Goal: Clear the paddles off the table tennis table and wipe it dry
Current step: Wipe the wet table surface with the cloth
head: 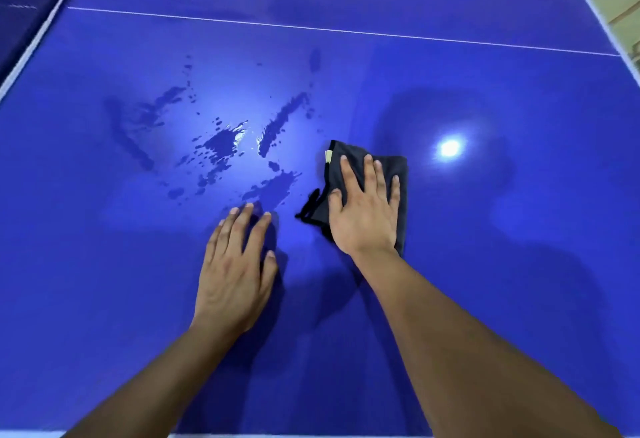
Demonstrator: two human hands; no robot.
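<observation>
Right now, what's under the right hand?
A dark cloth, pressed flat onto the blue table by the right hand. Whether the surface beneath the cloth is wet is hidden.

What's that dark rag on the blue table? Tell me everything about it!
It is a dark grey fabric cloth, folded into a rough, slightly rumpled square. A small pale tag sticks out at its far left corner, and a dark stringy bit trails off its near left edge. It lies flat on the blue table tennis table, just right of the splashed water puddles, not on them. The right hand presses flat on top, fingers straight and spread.
</observation>
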